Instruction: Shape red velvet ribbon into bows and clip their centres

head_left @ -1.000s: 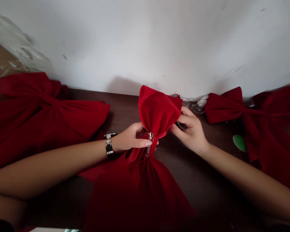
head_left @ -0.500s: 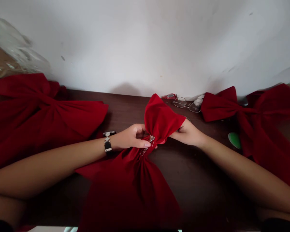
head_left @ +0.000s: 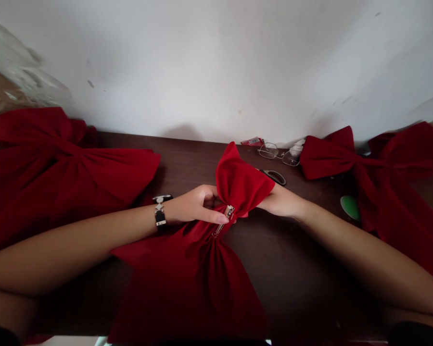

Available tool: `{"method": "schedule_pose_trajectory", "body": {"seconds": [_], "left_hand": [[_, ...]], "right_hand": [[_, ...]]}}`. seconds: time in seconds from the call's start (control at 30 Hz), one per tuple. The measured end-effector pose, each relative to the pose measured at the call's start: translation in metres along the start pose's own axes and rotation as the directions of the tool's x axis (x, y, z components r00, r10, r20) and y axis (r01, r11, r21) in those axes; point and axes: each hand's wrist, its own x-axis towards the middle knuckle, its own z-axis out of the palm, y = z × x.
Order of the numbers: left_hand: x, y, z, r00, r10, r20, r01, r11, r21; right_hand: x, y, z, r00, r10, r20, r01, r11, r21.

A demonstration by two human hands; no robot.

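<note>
A large red fabric bow (head_left: pixel 240 185) is held up over the table, its wide tails hanging toward me. At its gathered middle lies a metal hair clip (head_left: pixel 223 221). My left hand (head_left: pixel 202 205) is closed on the bow's centre, thumb pressed on the clip and the other fingers mostly hidden behind the cloth. From the right, my right hand (head_left: pixel 283 201) reaches behind the upper loop; its fingers are covered by the fabric, so their grip is hidden.
More red bows lie at the left (head_left: pixel 75 168) and the right (head_left: pixel 361 163). Scissors (head_left: pixel 276 178), eyeglasses (head_left: pixel 269 150) and a small red packet (head_left: pixel 251 141) rest near the wall. A green round item (head_left: pixel 350 207) sits by the right-hand bow.
My right hand has slid further behind the bow's upper loop, whose shape has shifted. The scissors handle now shows more. My left hand keeps its hold, with the clip slightly lower.
</note>
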Motion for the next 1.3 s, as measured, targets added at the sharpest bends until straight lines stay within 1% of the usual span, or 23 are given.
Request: {"method": "schedule_pose_trajectory", "body": {"seconds": [0.07,0.13,0.2,0.27,0.37,0.43,0.5,0.57,0.67,0.7,0.73,0.77,0.8,0.87,0.9,0.93,1.0,1.03,1.07,1.13,1.2,1.3], "left_hand": [[0.001,-0.001,0.000,1.000,0.019,0.018,-0.019,1.000,-0.008],[0.001,-0.003,-0.001,0.999,0.048,0.009,-0.048,0.999,0.000],[0.001,-0.005,-0.002,0.996,0.083,-0.015,-0.082,0.996,0.018],[0.001,-0.006,-0.002,0.993,0.109,-0.044,-0.108,0.994,0.032],[0.000,-0.005,-0.002,0.989,0.104,-0.105,-0.097,0.993,0.063],[0.000,-0.004,-0.001,0.987,0.093,-0.134,-0.083,0.993,0.079],[-0.001,-0.003,-0.001,0.986,0.089,-0.142,-0.080,0.994,0.069],[-0.001,-0.003,0.000,0.985,0.083,-0.150,-0.075,0.996,0.054],[-0.001,-0.003,0.000,0.989,0.068,-0.134,-0.068,0.998,0.001],[-0.001,-0.004,-0.001,0.990,0.068,-0.124,-0.071,0.997,-0.020],[-0.001,-0.004,-0.001,0.991,0.070,-0.117,-0.075,0.996,-0.040],[-0.001,-0.004,-0.001,0.991,0.072,-0.112,-0.078,0.996,-0.053],[-0.001,-0.004,-0.001,0.991,0.074,-0.111,-0.081,0.995,-0.056],[-0.002,-0.004,-0.002,0.989,0.078,-0.124,-0.084,0.995,-0.044],[-0.002,-0.004,-0.002,0.988,0.082,-0.133,-0.088,0.995,-0.038],[-0.003,-0.003,-0.002,0.986,0.086,-0.140,-0.091,0.995,-0.034],[-0.003,-0.002,-0.002,0.985,0.097,-0.141,-0.103,0.994,-0.038],[-0.003,-0.002,-0.002,0.985,0.107,-0.135,-0.114,0.993,-0.043],[-0.003,-0.001,-0.002,0.986,0.117,-0.123,-0.124,0.991,-0.049],[-0.003,-0.001,-0.002,0.986,0.137,-0.096,-0.144,0.987,-0.071],[-0.002,-0.001,-0.002,0.985,0.155,-0.076,-0.162,0.983,-0.088],[-0.001,-0.001,-0.001,0.981,0.178,-0.081,-0.185,0.979,-0.087]], "right_hand": [[0.001,0.001,0.002,0.998,0.022,-0.052,-0.018,0.997,0.077],[0.003,-0.001,0.004,0.987,0.053,-0.151,-0.026,0.984,0.174],[0.006,-0.005,0.005,0.966,0.096,-0.241,-0.028,0.962,0.272],[0.008,-0.010,0.006,0.946,0.147,-0.289,-0.035,0.932,0.359],[0.013,-0.011,-0.001,0.910,0.218,-0.354,-0.030,0.884,0.467],[0.016,-0.007,-0.012,0.873,0.261,-0.411,-0.019,0.861,0.508],[0.018,-0.002,-0.029,0.835,0.273,-0.478,0.009,0.861,0.508],[0.016,-0.003,-0.049,0.805,0.225,-0.550,0.074,0.881,0.468],[0.009,-0.015,-0.075,0.749,0.176,-0.638,0.156,0.890,0.429],[0.005,-0.022,-0.081,0.752,0.164,-0.639,0.162,0.893,0.421],[0.002,-0.028,-0.086,0.766,0.156,-0.623,0.158,0.895,0.418],[-0.001,-0.035,-0.088,0.765,0.118,-0.633,0.190,0.898,0.397],[-0.004,-0.040,-0.088,0.778,0.095,-0.622,0.189,0.908,0.375],[-0.006,-0.047,-0.083,0.786,0.028,-0.618,0.194,0.938,0.289],[-0.006,-0.048,-0.078,0.806,0.002,-0.592,0.165,0.960,0.228],[-0.006,-0.048,-0.072,0.836,-0.017,-0.548,0.121,0.981,0.154],[-0.004,-0.046,-0.057,0.925,0.004,-0.379,-0.007,1.000,-0.005],[-0.003,-0.043,-0.049,0.959,0.037,-0.281,-0.060,0.995,-0.074],[-0.003,-0.041,-0.041,0.980,0.070,-0.186,-0.093,0.989,-0.117],[-0.002,-0.035,-0.025,0.993,0.109,-0.042,-0.113,0.987,-0.114],[-0.002,-0.030,-0.012,0.989,0.129,0.070,-0.125,0.990,-0.059],[-0.002,-0.026,-0.005,0.970,0.146,0.193,-0.153,0.988,0.022]]}}
